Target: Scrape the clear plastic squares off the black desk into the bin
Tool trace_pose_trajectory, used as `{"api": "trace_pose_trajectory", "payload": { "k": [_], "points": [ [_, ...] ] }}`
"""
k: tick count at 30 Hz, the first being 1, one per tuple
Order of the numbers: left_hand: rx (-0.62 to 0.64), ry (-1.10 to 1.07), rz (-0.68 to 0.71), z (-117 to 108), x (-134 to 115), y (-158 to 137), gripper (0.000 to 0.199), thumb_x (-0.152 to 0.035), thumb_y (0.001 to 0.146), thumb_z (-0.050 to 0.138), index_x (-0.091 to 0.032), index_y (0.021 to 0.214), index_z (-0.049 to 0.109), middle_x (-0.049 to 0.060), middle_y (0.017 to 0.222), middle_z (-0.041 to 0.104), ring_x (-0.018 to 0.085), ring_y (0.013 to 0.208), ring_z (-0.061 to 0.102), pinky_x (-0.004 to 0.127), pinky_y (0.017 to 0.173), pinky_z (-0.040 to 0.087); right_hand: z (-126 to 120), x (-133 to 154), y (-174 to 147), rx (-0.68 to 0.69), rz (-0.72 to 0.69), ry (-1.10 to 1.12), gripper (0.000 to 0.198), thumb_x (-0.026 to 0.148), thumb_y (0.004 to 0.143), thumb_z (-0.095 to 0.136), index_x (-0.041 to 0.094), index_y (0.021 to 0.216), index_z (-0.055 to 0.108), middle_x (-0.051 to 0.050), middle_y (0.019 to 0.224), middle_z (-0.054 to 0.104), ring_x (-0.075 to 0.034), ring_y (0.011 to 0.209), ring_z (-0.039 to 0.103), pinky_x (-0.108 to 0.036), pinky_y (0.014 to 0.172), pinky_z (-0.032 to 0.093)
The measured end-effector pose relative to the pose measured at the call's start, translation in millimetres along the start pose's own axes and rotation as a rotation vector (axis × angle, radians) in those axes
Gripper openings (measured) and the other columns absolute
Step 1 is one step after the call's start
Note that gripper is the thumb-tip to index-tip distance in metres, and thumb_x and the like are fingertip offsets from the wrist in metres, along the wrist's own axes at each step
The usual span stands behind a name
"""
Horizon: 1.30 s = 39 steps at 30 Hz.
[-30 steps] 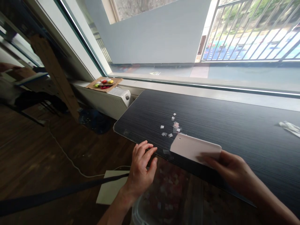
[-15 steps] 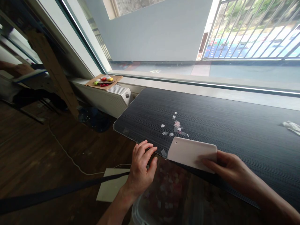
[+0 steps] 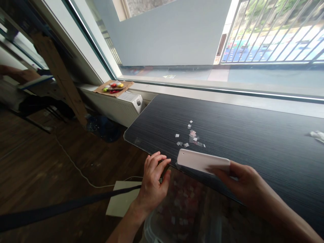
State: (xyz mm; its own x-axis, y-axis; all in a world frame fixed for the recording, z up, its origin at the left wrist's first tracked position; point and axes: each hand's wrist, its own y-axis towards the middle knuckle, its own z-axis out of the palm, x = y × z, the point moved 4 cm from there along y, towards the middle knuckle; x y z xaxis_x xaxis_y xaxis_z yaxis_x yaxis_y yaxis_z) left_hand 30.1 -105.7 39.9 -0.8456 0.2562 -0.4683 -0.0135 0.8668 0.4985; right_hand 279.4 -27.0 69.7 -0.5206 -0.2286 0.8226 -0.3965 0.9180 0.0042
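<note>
My right hand [image 3: 239, 177] grips one end of a flat white scraper-like plate [image 3: 199, 160] that has a small hole near its far corner. The plate is tilted over the front edge of the black table [image 3: 243, 125]. Several small white and clear plastic scraps [image 3: 192, 134] lie scattered on the tabletop beyond it. At the table edge, left of the plate, my left hand [image 3: 155, 175] is open with nothing in it, its fingers slightly bent. Beneath the edge stands a clear plastic bin [image 3: 149, 226] with many similar scraps inside.
A window runs behind the table. At left, a radiator [image 3: 118, 106] sits under a sill, where a piece of cardboard [image 3: 101, 88] holds colourful small items. A water bottle [image 3: 101, 128] and a pale board [image 3: 121, 199] are on the floor. Another person's arm [image 3: 15, 72] shows far left.
My right hand has moved the white plate slightly left and tipped it more on edge; it now covers most of the clear scrap at the table's edge. My left hand has stayed nearly still.
</note>
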Motion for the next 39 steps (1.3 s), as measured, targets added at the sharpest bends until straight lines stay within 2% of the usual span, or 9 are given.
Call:
{"api": "trace_pose_trajectory", "payload": {
  "k": [3, 7, 10, 16, 22, 26, 30, 34, 39],
  "points": [
    [-0.007, 0.019, 0.007, -1, 1, -1, 0.028, -0.017, 0.095, 0.053, -0.022, 0.121, 0.062, 0.008, 0.12, 0.065, 0.027, 0.128, 0.055, 0.053, 0.114, 0.039, -15, 3, -15, -0.009, -0.099, -0.147, 0.023, 0.038, 0.09, 0.06, 0.027, 0.091, 0.08, -0.002, 0.081, 0.081, -0.024, 0.067, 0.075, -0.03, 0.06, 0.058],
    [-0.001, 0.026, 0.01, 3, 1, -1, 0.028, -0.015, 0.094, 0.051, -0.022, 0.119, 0.061, 0.009, 0.118, 0.065, 0.027, 0.127, 0.055, 0.054, 0.112, 0.041, -32, 0, -33, -0.032, -0.161, -0.187, 0.019, 0.037, 0.088, 0.065, 0.033, 0.1, 0.079, 0.0, 0.093, 0.083, -0.024, 0.075, 0.078, -0.027, 0.064, 0.061],
    [0.009, 0.01, 0.024, 5, -1, 0, 0.028, -0.015, 0.094, 0.051, -0.022, 0.119, 0.06, 0.009, 0.119, 0.065, 0.027, 0.127, 0.054, 0.053, 0.11, 0.044, -25, 2, -17, -0.068, -0.113, -0.108, 0.022, 0.039, 0.088, 0.061, 0.027, 0.092, 0.08, -0.002, 0.085, 0.082, -0.025, 0.073, 0.076, -0.03, 0.063, 0.06],
    [-0.008, 0.038, 0.003, -5, 4, -3, 0.032, -0.013, 0.094, 0.052, -0.023, 0.123, 0.059, 0.009, 0.12, 0.063, 0.027, 0.128, 0.054, 0.055, 0.111, 0.043, 4, 5, 39, 0.078, -0.025, 0.067, 0.026, 0.038, 0.084, 0.061, 0.019, 0.08, 0.077, -0.003, 0.075, 0.079, -0.025, 0.07, 0.072, -0.031, 0.062, 0.056],
    [-0.011, 0.029, -0.018, -2, 9, -5, 0.031, -0.013, 0.094, 0.051, -0.025, 0.122, 0.06, 0.008, 0.119, 0.064, 0.027, 0.127, 0.054, 0.054, 0.11, 0.045, -9, -10, 27, 0.199, 0.078, 0.153, 0.036, 0.051, 0.083, 0.067, 0.017, 0.085, 0.079, -0.007, 0.085, 0.082, -0.027, 0.078, 0.073, -0.033, 0.069, 0.057],
    [-0.008, 0.009, -0.007, 1, 5, -2, 0.03, -0.014, 0.094, 0.052, -0.024, 0.121, 0.06, 0.008, 0.119, 0.064, 0.027, 0.127, 0.055, 0.053, 0.111, 0.044, -14, -8, 26, 0.17, 0.108, 0.142, 0.036, 0.051, 0.08, 0.068, 0.017, 0.083, 0.079, -0.007, 0.082, 0.08, -0.026, 0.074, 0.07, -0.033, 0.066, 0.055],
    [-0.01, 0.02, -0.001, -1, 5, -1, 0.031, -0.013, 0.094, 0.052, -0.023, 0.123, 0.059, 0.009, 0.121, 0.063, 0.027, 0.128, 0.053, 0.053, 0.11, 0.044, -12, 7, 46, 0.146, 0.065, 0.074, 0.029, 0.045, 0.077, 0.062, 0.018, 0.07, 0.07, -0.001, 0.062, 0.065, -0.017, 0.058, 0.056, -0.028, 0.054, 0.044],
    [-0.005, 0.03, -0.004, -2, 8, -4, 0.031, -0.014, 0.094, 0.053, -0.024, 0.123, 0.06, 0.009, 0.12, 0.063, 0.027, 0.127, 0.054, 0.053, 0.111, 0.044, -12, 19, 70, 0.234, 0.057, -0.078, 0.021, 0.04, 0.072, 0.056, 0.021, 0.064, 0.058, 0.005, 0.054, 0.044, -0.012, 0.051, 0.038, -0.026, 0.046, 0.029],
    [-0.024, 0.018, -0.014, -4, 11, -5, 0.03, -0.015, 0.093, 0.053, -0.024, 0.121, 0.061, 0.008, 0.12, 0.064, 0.026, 0.128, 0.054, 0.052, 0.111, 0.044, -9, 38, 90, 0.314, 0.035, -0.199, 0.017, 0.035, 0.071, 0.055, 0.024, 0.061, 0.048, 0.006, 0.056, 0.041, -0.011, 0.051, 0.037, -0.025, 0.045, 0.028]
  ]
}}
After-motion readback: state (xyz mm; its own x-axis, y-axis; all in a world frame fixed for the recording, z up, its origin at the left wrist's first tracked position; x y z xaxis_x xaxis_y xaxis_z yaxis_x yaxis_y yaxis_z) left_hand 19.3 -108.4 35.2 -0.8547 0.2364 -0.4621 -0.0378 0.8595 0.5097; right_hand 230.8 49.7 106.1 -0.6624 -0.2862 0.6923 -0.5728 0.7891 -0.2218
